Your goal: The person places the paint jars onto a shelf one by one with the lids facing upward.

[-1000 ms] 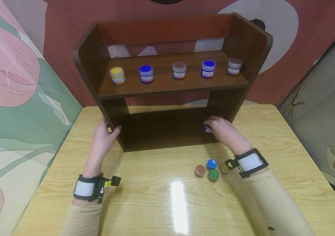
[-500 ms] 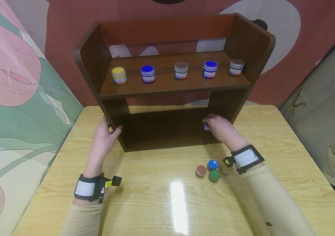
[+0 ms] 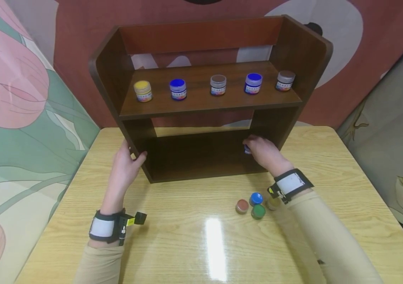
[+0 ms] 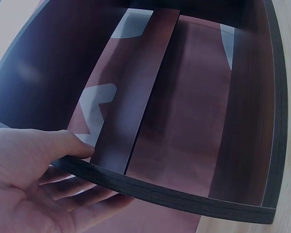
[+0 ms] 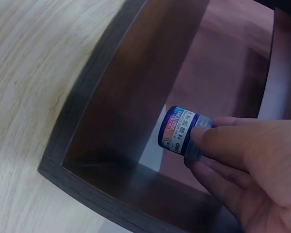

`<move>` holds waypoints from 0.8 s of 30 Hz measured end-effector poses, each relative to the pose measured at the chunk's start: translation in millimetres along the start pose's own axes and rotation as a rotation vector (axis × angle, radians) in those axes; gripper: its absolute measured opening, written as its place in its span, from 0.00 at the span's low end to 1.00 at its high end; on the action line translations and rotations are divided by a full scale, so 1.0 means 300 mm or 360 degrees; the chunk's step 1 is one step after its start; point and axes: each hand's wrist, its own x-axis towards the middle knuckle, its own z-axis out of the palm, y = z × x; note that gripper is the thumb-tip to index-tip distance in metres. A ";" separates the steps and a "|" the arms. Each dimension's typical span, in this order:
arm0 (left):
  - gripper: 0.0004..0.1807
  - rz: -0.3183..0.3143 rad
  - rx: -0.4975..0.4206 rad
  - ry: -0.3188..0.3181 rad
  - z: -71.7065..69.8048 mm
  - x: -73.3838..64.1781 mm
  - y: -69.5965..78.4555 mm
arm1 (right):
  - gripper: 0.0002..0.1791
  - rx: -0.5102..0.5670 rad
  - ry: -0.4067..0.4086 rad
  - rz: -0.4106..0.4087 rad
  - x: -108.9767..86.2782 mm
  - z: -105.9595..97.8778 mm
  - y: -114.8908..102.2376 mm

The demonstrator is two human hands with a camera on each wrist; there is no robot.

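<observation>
A dark brown two-tier shelf (image 3: pixel 201 108) stands on the wooden table. My left hand (image 3: pixel 124 163) holds its left side panel, thumb on the inner face and fingers outside, as the left wrist view also shows. Inside the lower compartment, near the right panel, my right hand (image 3: pixel 263 152) pinches a small blue paint jar (image 5: pixel 179 130) by its lid end. In the right wrist view the jar's printed label faces the camera and its base seems apart from the bottom board. Most of the jar is hidden by fingers in the head view.
On the upper board stand a yellow jar (image 3: pixel 143 91), two blue jars (image 3: pixel 178 89) and two brown-lidded jars (image 3: pixel 218 85). A red-brown jar (image 3: pixel 242 206), a blue-lidded jar (image 3: pixel 256 198), a green jar (image 3: pixel 258 211) and a yellowish jar (image 3: pixel 273 203) sit on the table (image 3: pixel 173 236) before the shelf.
My right hand has moved slightly further back and left inside the lower compartment, carrying the blue paint jar. My left hand keeps its hold on the side panel.
</observation>
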 end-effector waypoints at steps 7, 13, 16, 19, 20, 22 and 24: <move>0.29 0.0013 -0.0012 0.0009 0.004 0.003 -0.003 | 0.12 -0.0034 -0.0038 0.0045 0.019 0.023 0.008; 0.29 0.0006 -0.0006 0.0006 0.003 0.002 -0.002 | 0.13 -0.0080 -0.0069 0.0064 0.036 0.037 0.015; 0.29 0.0001 -0.0003 0.0003 0.003 0.002 -0.003 | 0.13 -0.0097 -0.0062 0.0062 0.036 0.042 0.020; 0.29 -0.0002 0.0002 0.0003 0.003 0.002 -0.002 | 0.12 -0.0122 -0.0065 0.0056 0.033 0.043 0.022; 0.29 -0.0001 0.0001 0.0003 0.003 0.002 -0.003 | 0.12 -0.0130 -0.0072 0.0054 0.031 0.043 0.020; 0.28 -0.0001 0.0005 0.0005 0.003 0.003 -0.003 | 0.12 -0.0146 -0.0079 0.0054 0.029 0.044 0.017; 0.28 0.0001 0.0005 0.0006 0.003 0.003 -0.004 | 0.11 -0.0167 -0.0079 0.0051 0.027 0.048 0.015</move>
